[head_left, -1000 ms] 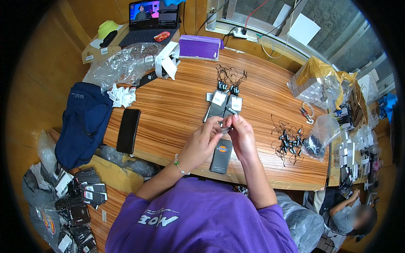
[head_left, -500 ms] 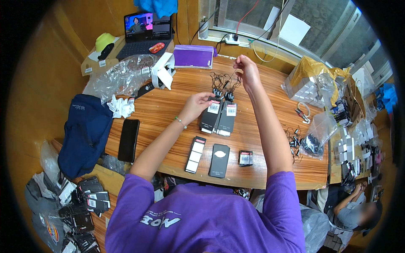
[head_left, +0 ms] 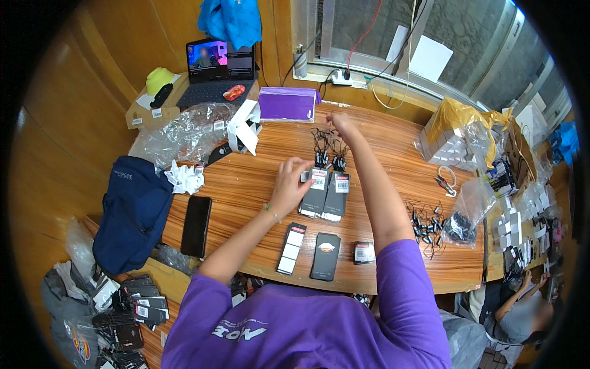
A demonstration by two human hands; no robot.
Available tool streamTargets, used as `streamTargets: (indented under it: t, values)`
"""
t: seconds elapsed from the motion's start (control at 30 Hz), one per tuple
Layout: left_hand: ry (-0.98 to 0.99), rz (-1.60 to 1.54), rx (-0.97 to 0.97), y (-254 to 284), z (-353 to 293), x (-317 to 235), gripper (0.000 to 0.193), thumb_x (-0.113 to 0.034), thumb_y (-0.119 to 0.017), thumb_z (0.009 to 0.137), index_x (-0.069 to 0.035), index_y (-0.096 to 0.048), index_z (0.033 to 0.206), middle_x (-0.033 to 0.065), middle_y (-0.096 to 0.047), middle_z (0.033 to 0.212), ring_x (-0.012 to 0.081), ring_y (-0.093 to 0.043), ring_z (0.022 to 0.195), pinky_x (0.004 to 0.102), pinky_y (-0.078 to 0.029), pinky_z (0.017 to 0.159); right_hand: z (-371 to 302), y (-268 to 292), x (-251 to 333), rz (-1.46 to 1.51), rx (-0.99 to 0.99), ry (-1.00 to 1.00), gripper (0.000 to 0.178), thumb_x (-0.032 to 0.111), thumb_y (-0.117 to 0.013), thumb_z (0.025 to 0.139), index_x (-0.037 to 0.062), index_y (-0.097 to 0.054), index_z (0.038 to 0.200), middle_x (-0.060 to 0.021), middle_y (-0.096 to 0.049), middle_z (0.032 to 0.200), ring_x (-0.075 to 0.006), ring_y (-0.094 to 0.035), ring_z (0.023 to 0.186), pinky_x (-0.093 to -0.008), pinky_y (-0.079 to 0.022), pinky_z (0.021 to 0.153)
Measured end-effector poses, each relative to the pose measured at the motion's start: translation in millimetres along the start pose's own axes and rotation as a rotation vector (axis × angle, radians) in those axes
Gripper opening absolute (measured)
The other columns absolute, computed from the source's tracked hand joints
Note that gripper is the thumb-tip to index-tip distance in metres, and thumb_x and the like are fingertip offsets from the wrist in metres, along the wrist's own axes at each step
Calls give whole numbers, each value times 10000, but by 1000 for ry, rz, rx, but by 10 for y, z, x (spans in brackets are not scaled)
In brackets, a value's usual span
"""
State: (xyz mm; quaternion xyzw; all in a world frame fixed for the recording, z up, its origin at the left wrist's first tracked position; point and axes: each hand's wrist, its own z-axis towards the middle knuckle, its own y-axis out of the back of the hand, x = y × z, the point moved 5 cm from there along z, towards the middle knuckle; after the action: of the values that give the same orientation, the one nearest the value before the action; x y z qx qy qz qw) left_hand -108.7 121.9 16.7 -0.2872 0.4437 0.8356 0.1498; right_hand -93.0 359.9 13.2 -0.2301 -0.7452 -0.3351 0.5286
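Two stacks of dark grey hang tags, the left stack (head_left: 314, 202) and the right stack (head_left: 334, 203), lie side by side before me, with white barcode stickers on top. Black strings (head_left: 330, 142) with small plastic locks spread from their far ends. My left hand (head_left: 289, 186) is at the left stack's upper left edge, its fingers closed on a hang tag (head_left: 305, 176) that shows only in part. Beyond the strings, my right hand (head_left: 343, 126) is closed in a pinch on what looks like a thin black string, mostly hidden by the fingers.
Nearer me lie a sticker strip (head_left: 291, 248), a single grey tag (head_left: 324, 257) and a small label stack (head_left: 364, 253). Loose strings (head_left: 425, 226) and a clear bag (head_left: 468, 212) are at right. A phone (head_left: 196, 226) lies left; a laptop (head_left: 215, 86) stands behind. A co-worker sits lower right.
The whole view has shifted, so the table appears lower. My right hand has moved left, closer above the strings. My left hand has slid slightly toward the left stack's outer edge.
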Motion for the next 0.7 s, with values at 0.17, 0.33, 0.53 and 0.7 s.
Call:
streamTargets:
  t: [0.17, 0.33, 0.53, 0.7]
  values:
    - [-224, 17, 92, 240, -338, -342, 237, -108, -629, 749, -82, -608, 984, 69, -502, 1006, 242, -449, 950, 355, -380, 847, 301, -82, -354, -184, 5, -73, 164, 200, -546, 742, 65, -638, 722, -69, -491, 609, -245, -469, 529, -381, -402, 442]
    - [-405, 69, 169, 307, -522, -584, 139, -134, -620, 740, -99, -629, 873, 27, -537, 953, 220, -469, 886, 336, -406, 795, 549, 113, -569, -416, -169, 40, 233, 223, -606, 752, 20, -618, 867, -84, -555, 672, -242, -552, 623, -366, -464, 524]
    - [-321, 139, 389, 238, -810, -525, 266, -287, -681, 692, -107, -608, 873, 22, -542, 972, 228, -450, 955, 376, -347, 844, -621, 247, -266, -418, -24, 326, 383, 293, -583, 807, -4, -559, 1048, -187, -622, 893, -288, -600, 817, -354, -457, 691]
    - [-248, 162, 439, 102, -818, -775, 502, -432, -714, 605, -111, -589, 970, 18, -542, 1016, 226, -430, 977, 367, -317, 851, -2388, 516, -486, -549, 267, 320, 258, 243, -611, 796, 34, -589, 946, -111, -559, 757, -225, -543, 718, -333, -438, 651]
